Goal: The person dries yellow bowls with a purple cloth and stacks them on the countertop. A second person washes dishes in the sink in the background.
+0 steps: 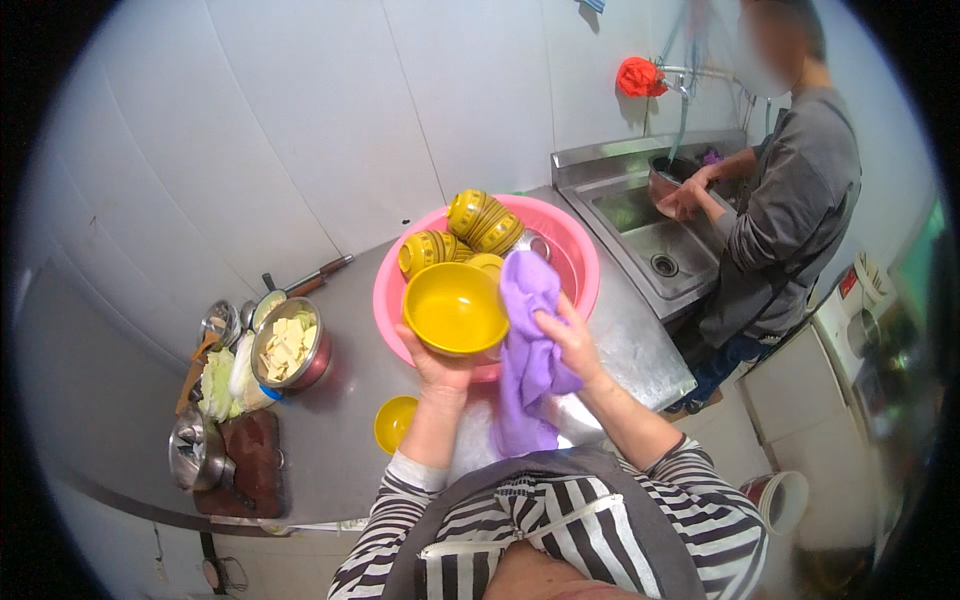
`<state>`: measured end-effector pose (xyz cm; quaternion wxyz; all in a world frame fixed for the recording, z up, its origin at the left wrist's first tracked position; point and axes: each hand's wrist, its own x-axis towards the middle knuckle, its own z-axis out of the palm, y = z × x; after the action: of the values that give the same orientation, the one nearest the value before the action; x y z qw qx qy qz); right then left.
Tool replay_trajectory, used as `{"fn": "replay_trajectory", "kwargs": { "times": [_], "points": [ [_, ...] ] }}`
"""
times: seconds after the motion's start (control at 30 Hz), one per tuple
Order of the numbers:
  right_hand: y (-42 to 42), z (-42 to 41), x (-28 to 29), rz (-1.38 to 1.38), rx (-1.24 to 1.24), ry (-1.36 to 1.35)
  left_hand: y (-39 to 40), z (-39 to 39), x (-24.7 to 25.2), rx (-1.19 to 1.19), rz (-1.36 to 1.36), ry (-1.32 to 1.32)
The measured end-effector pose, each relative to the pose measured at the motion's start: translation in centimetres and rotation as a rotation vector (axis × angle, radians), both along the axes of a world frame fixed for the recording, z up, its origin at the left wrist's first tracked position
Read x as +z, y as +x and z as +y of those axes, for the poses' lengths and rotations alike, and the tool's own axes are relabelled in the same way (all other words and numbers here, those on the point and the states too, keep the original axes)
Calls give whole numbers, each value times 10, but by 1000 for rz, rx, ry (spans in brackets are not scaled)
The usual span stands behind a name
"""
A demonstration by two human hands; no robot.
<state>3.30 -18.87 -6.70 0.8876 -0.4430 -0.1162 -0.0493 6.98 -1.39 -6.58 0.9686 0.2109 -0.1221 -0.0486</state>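
My left hand [439,364] grips a yellow bowl [456,309] from below, its inside turned up towards me. A purple cloth [531,345] hangs from my right hand [571,337], just to the right of the bowl's rim. Under and behind both hands is a pink plastic basin [580,281]. Stacked yellow bowls with dark patterns [484,223] lie on their sides in it, beside a second such stack [431,251]. Another yellow bowl [395,424] stands on the metal table, left of my left forearm, which partly covers it.
On the metal table [337,442], a pot of pale sliced food [289,349], cabbage [219,381], a brown cutting board [251,450] and a metal pot [196,450] stand left. At right, another person [795,195] holds a pot [667,184] over a steel sink [637,240].
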Motion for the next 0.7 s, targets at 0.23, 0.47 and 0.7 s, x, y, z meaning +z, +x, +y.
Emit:
{"fn": "replay_trajectory", "kwargs": {
  "times": [0.23, 0.47, 0.7],
  "points": [
    [-19, 15, 3, -99, -208, -133, -14, 22, 16, -43, -117, 477],
    [1, -8, 18, -114, -61, -279, -27, 36, 9, -153, -4, 1161],
    [14, 16, -23, 254, 593, 370, -38, 12, -24, -200, -174, 794]
  ]
}}
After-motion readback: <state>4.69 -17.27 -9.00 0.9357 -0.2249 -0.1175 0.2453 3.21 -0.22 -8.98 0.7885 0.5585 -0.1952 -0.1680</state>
